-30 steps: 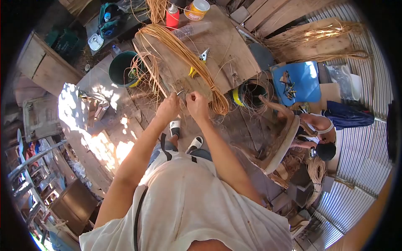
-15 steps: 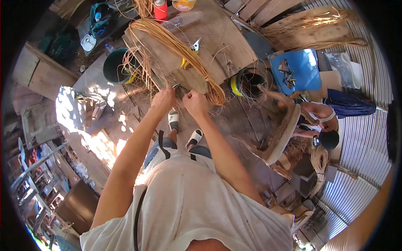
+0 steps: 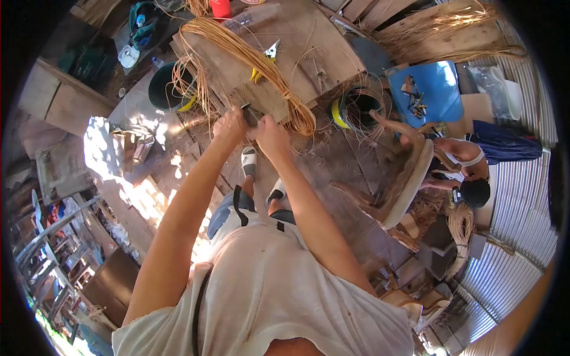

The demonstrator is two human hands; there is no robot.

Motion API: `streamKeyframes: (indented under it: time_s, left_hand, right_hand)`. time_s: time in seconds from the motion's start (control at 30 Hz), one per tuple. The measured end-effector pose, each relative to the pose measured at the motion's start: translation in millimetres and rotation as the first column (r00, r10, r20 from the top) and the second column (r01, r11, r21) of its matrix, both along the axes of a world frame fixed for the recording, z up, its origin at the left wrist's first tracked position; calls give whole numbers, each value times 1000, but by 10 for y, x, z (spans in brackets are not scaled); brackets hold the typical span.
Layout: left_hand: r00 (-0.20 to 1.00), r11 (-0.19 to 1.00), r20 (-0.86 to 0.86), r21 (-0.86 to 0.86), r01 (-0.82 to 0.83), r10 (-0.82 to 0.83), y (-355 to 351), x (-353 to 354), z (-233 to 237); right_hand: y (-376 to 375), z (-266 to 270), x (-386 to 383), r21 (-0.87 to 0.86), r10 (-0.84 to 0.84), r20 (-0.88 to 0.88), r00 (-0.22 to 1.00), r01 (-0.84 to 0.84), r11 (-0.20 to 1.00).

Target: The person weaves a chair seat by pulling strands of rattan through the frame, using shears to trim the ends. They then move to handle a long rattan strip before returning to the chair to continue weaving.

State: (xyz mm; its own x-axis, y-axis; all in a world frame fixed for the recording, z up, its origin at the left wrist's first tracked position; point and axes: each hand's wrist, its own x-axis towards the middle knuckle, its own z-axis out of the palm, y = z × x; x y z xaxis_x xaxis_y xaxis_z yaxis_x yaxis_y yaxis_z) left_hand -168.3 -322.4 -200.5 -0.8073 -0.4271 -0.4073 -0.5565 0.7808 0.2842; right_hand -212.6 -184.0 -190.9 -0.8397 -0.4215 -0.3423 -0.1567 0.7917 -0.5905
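My left hand (image 3: 230, 126) is closed at the near edge of the wooden table. A small dark metal piece (image 3: 245, 106) shows at its fingertips; its kind cannot be made out. My right hand (image 3: 272, 136) is closed just beside it, with a small gap between them. Whatever its fingers hold is hidden or too thin to see. Beyond both hands, a long tied bundle of rattan strands (image 3: 237, 48) lies across the tabletop (image 3: 317, 44). Pruning shears with yellow handles (image 3: 256, 75) rest beside the bundle.
Dark buckets stand left (image 3: 155, 89) and right (image 3: 337, 113) of the table, with loose strands around them. A blue plastic surface (image 3: 442, 98) carries small tools. At right, a person (image 3: 469, 157) sits behind a curved wooden chair frame (image 3: 409, 184). Corrugated metal sheeting (image 3: 510, 279) borders the right side.
The view has shifted slightly, so the table and shears sit higher in it. My hands have come a little closer together, and both remain closed.
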Motion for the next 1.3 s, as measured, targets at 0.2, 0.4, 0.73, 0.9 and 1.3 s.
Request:
streamKeyframes:
  time_s: [0.2, 0.4, 0.73, 0.9, 1.3]
  left_hand:
    - [1000, 999, 3, -26, -19, 20, 48, 1, -89]
    - [1000, 999, -10, -33, -29, 28, 61, -61, -96]
    - [999, 998, 7, -46, -49, 49, 83, -61, -95]
    - [998, 996, 16, -61, -65, 66, 145, -94, 43]
    - [997, 995, 9, -66, -69, 70, 203, -110, 19]
  right_hand:
    - [2800, -275, 1379, 93, -45, 32, 998, 42, 995]
    - [3532, -133, 1505, 432, 56, 331, 942, -204, 879]
    - [105, -234, -46, -13, 155, -83, 984, -156, 988]
    - [170, -495, -2, -399, -80, 165, 983, 140, 906]
    - [5547, 213, 2507, 301, -135, 212, 968, 66, 951]
